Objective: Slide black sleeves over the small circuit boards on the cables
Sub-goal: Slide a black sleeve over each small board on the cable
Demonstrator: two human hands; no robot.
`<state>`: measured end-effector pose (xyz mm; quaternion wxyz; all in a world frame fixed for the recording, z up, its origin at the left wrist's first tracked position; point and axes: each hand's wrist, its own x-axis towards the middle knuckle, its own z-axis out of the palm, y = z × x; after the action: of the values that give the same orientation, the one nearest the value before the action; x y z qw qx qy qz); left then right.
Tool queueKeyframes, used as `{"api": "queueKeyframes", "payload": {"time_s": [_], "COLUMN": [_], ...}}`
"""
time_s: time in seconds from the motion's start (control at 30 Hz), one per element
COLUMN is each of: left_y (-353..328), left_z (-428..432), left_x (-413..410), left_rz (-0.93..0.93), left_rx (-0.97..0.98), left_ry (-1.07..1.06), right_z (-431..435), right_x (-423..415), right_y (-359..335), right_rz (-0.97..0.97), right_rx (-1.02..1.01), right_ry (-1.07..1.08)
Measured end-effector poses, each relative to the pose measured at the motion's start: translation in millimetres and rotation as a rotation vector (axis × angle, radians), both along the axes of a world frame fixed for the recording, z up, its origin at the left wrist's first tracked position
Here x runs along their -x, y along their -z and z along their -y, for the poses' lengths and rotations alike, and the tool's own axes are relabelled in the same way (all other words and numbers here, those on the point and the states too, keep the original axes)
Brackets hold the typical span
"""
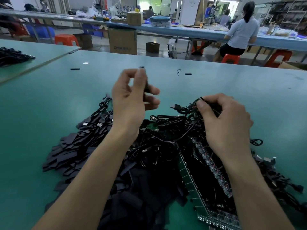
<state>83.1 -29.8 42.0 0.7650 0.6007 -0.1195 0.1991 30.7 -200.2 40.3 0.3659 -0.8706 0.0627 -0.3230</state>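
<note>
Boxes: a large cardboard box (123, 41) and a smaller one (152, 46) stand on the floor beyond the far edge of the green table (216, 83). Their contents cannot be seen.
Landmark: a cable heap (166, 130) of tangled black cables lies on the table, straight in front of the person.
Sleeve pile: flat black sleeves (74, 146) spread left of the cable heap and towards the near edge.
Board panels: 2 long strips of circuit boards (211, 163) lie right of the cable heap, partly under the right forearm.
Open room: bare green surface runs from the cable heap to the far edge, with only 2 stray sleeves (75, 69) and a wire scrap on it. Bare surface also lies left of the sleeve pile.
Edges: a second table (41, 50) meets this one at an angled seam far left of the heap.
Left hand: the left hand (127, 103) is raised above the heap's far side, thumb and fingers pinching 1 black sleeve (145, 83) upright. The sleeve is blurred.
Right hand: the right hand (227, 123) hovers over the heap's right side, fingers curled round a small circuit board (196, 102) with the thumb pressed on it. Its cable trails into the heap.
Gap: sleeve and board are apart.
</note>
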Motion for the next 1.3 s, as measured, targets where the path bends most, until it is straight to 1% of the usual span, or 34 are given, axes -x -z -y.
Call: {"api": "queueKeyframes", "payload": {"time_s": [0.07, 0.13, 0.2, 0.3, 0.37, 0.47, 0.53, 0.63, 0.73, 0.87, 0.93, 1.0, 1.07, 1.2, 1.3], "left_y": [-8, -15, -19, -20, -19, -17, -13, -6, -4, -8, -9, -8, -6, -3, -4], "left_z": [-6, -13, -19, -23, -25, -28, -28, -27, -32, -40, -42, -42, -41, -41, -41], "left_x": [2, 4, 6, 10, 11, 9, 9, 7, 4, 0, 0, 0, 0, -3, -3], "left_rz": [0.152, 0.276, 0.346, 0.384, 0.349, 0.235, 0.167, 0.141, 0.117, 0.054, 0.052, 0.066, 0.069, 0.068, 0.08], "left_rx": [-0.034, -0.052, -0.091, -0.23, -0.372, -0.567, -0.619, -0.697, -0.681, -0.526, -0.475, -0.452, -0.44, -0.42, -0.419], "left_ry": [-0.228, -0.375, -0.459, -0.508, -0.517, -0.503, -0.455, -0.408, -0.343, -0.283, -0.291, -0.292, -0.282, -0.297, -0.335], "right_z": [-2, -3, -3, -5, -6, -17, -29, -43, -49, -58, -66, -78, -89, -101, -111], "right_x": [2, 4, 6, 11, 17, 27, 30, 30, 28, 31, 32, 31, 27, 14, 5], "right_y": [-1, -2, -5, -13, -17, -24, -24, -14, -7, -2, 2, 5, 7, 19, 28], "right_rz": [-0.036, -0.077, -0.078, -0.138, -0.157, -0.042, 0.02, -0.031, -0.126, -0.279, -0.277, -0.212, -0.19, -0.284, -0.395], "right_rx": [0.109, 0.18, 0.223, 0.183, 0.196, 0.214, 0.214, 0.319, 0.426, 0.471, 0.518, 0.546, 0.599, 0.743, 0.835], "right_ry": [0.089, 0.113, 0.098, 0.016, 0.002, -0.074, -0.188, -0.332, -0.359, -0.386, -0.392, -0.386, -0.419, -0.586, -0.627]}}
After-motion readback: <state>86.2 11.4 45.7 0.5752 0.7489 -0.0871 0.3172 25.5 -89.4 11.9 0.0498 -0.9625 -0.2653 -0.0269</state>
